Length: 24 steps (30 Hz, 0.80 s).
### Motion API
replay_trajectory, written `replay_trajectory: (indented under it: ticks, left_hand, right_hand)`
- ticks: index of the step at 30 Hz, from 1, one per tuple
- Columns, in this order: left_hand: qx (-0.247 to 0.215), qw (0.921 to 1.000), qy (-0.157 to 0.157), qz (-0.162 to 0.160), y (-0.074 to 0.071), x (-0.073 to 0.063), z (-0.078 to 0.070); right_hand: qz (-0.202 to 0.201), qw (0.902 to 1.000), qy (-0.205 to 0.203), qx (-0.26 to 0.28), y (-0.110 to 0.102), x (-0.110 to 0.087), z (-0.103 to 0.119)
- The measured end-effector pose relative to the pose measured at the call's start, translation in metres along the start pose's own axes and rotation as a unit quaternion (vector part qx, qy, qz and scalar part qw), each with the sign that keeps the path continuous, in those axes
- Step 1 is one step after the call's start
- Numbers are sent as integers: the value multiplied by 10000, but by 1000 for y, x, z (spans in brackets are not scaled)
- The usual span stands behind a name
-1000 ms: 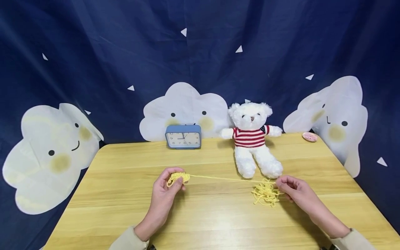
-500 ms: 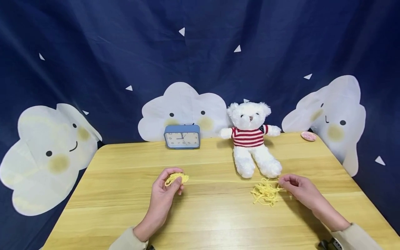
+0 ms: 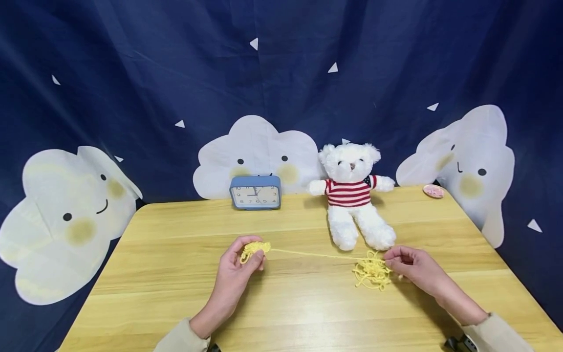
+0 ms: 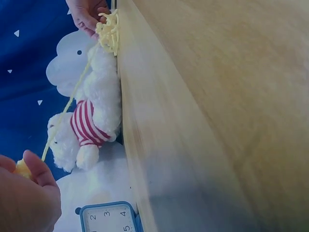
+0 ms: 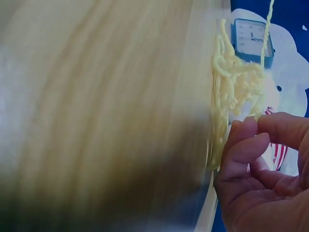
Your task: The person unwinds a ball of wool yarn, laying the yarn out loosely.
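My left hand (image 3: 232,279) grips a small wound bundle of yellow yarn (image 3: 251,249) between thumb and fingers, above the middle of the table. From it a taut strand (image 3: 318,254) stretches rightward to my right hand (image 3: 418,271), whose thumb and fingertips pinch the yarn. Beside those fingertips, a loose tangled yarn pile (image 3: 371,275) lies on the table by the teddy bear's feet. In the right wrist view, the thumb and index finger meet on the yarn next to the pile (image 5: 226,92). The left wrist view shows the strand (image 4: 72,96) crossing in front of the bear.
A white teddy bear (image 3: 349,194) in a red-striped shirt sits behind the pile. A blue alarm clock (image 3: 256,193) stands at the table's back edge. The pink oval object (image 3: 433,191) lies at the back right corner. A dark blue curtain (image 3: 290,63) with clouds hangs behind the table (image 3: 286,313).
The strand was taut a second ago, hard to see half a second ago, and is taut again now. My left hand has shifted slightly right; my right hand has moved slightly left.
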<state>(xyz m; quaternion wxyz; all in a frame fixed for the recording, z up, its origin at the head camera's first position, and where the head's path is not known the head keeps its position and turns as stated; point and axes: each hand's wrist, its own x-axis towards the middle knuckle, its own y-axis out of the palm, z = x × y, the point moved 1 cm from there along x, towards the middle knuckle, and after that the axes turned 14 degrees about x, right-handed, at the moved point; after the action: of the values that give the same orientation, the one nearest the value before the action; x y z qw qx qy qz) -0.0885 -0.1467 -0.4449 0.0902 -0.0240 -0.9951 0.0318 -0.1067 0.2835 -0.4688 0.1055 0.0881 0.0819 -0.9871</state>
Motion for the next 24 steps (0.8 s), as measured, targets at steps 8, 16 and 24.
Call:
replay_trajectory:
  ticks: [8, 16, 24]
  left_hand:
    - [-90, 9993, -157, 323, 3, 0, 0]
    - [361, 9985, -362, 174, 6, 1, -1]
    - [393, 9982, -397, 212, 9, 1, 0]
  right_hand:
    - [-227, 9943, -565, -870, 15, -10, 6]
    - [-933, 9645, -1530, -1938, 33, -18, 18]
    - [-584, 9696, -2202, -892, 70, -7, 44]
